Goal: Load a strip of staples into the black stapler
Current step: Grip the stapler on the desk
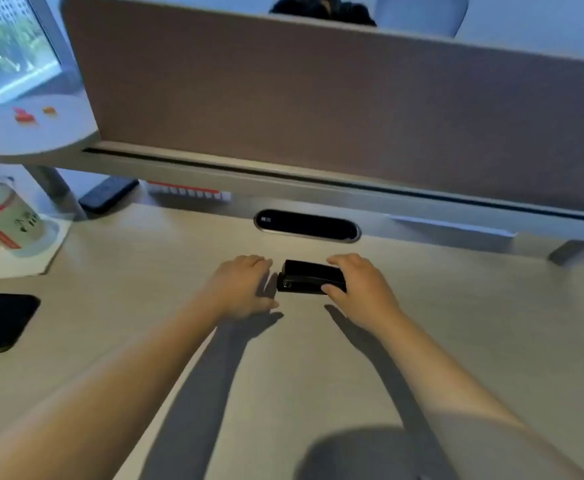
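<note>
The black stapler [311,281] lay closed and flat on the bench [318,358], just in front of the dark oval cable port [307,226] in the bench top. The right hand [361,289] was on the right end of the stapler, fingers curled over its far side and thumb against its near side, so it seemed to grip the body loosely. The left hand [243,287] rested palm down on the bench just left of the stapler, fingers relaxed and half spread, with nothing in it; it was close to the stapler but I could not tell if it touched it.

No strip of staples was visible near the stapler.

By my judgement, the stapler was a small, rigid and rather light thing, with a smooth, glossy shell that may slip between dry fingers. It should not break easily, but the top cover is hinged and probably spring-loaded, so it may snap. A good hold would be the base at the hinged right end with one hand, while the other hand lifts the cover at the left, front end. The staple strip, when found, would be brittle and should be held by its sides.
</note>
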Demonstrator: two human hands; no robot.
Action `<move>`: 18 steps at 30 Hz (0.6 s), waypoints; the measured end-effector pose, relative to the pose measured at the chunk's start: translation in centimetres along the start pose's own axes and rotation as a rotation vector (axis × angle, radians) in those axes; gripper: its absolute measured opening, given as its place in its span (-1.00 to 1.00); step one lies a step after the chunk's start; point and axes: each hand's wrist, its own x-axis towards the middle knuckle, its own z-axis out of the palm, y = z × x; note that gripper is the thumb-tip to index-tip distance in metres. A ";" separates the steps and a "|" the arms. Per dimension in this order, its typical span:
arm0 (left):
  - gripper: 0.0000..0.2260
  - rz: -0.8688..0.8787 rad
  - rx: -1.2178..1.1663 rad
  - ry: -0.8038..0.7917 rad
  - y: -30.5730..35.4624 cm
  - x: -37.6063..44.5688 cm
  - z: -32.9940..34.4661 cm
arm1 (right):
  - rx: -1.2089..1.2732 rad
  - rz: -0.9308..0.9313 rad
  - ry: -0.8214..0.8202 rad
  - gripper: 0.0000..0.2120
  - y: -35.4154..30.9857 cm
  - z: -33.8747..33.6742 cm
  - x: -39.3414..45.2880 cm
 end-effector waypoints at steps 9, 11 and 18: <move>-0.48 -0.019 -0.389 0.189 -0.9 4.5 3.6 | 0.139 0.036 0.070 -0.61 1.0 4.0 4.5; -0.56 -0.018 -0.418 0.246 -1.0 4.8 4.2 | 0.157 0.037 0.120 -0.68 1.2 4.5 4.6; -0.65 -0.041 -0.493 0.276 -1.0 4.9 4.6 | 0.263 0.047 0.177 -0.75 1.1 4.7 4.5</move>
